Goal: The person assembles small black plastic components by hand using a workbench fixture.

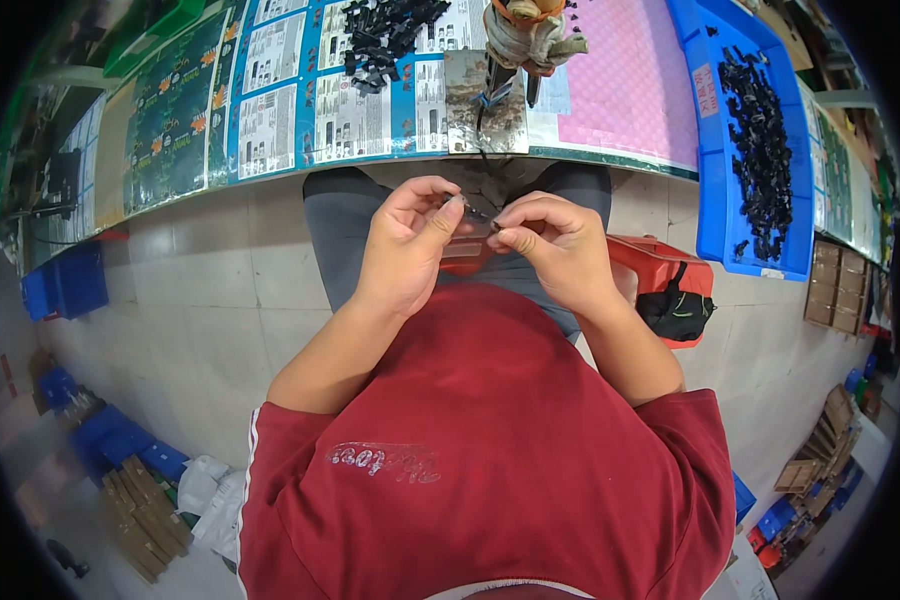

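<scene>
The left hand [410, 235] and right hand [562, 240] are close together — thumbs [438, 228] pinched toward fingers [425, 188], forearms [332, 355] slanting inward.

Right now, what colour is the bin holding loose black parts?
The bin is blue, clearest in the head view.

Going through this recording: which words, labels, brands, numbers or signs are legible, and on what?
Wording is described, not quoted.
Red shirt: worn, silvery lettering.
Label on the blue bin: reddish characters, too small to read reliably.
Blue-and-white sheets: dense print, too small.
Dark piece between left hand and right hand: no marking discernible.
</scene>
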Demonstrator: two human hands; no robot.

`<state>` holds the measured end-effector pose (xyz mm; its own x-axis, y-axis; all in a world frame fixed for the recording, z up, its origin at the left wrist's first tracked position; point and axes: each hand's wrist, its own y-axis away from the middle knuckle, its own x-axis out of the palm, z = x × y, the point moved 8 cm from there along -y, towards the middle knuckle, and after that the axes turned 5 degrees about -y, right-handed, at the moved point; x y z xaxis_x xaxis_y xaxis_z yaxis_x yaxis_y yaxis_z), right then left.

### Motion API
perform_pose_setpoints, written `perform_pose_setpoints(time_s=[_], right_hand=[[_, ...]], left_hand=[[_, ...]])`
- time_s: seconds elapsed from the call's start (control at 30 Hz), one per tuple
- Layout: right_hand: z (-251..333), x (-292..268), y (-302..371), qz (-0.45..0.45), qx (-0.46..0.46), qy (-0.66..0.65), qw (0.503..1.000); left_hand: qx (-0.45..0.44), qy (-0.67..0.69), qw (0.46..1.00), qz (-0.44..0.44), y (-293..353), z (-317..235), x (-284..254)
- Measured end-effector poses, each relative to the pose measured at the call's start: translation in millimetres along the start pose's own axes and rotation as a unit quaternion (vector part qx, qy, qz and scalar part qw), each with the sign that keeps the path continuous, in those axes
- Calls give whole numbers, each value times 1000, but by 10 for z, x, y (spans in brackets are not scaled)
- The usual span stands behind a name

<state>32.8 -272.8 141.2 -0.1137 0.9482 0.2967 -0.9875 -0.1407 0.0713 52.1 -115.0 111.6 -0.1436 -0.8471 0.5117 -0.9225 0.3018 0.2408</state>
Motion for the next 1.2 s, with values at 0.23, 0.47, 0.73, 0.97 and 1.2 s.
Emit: perform_pose_setpoints(time_s=[0.23, 0.47, 0.73, 0.97, 1.2], right_hand=[[230, 57, 1, -5, -63, 170, 983], [299, 104, -57, -5, -109, 233, 966], [260, 57, -91, -17, -78, 226, 971], [275, 41, -87, -3, -86, 211, 974], [259, 34, -65, 11, -111, 155, 982]], left_hand=[[33, -91, 995, -20, 88, -113, 109], [75, -129, 989, -17, 78, -159, 150], [96, -168, 981, -26, 86, -171, 161], [130, -186, 974, -19, 84, -242, 203], [139, -172, 975, -33, 124, -265, 206]])
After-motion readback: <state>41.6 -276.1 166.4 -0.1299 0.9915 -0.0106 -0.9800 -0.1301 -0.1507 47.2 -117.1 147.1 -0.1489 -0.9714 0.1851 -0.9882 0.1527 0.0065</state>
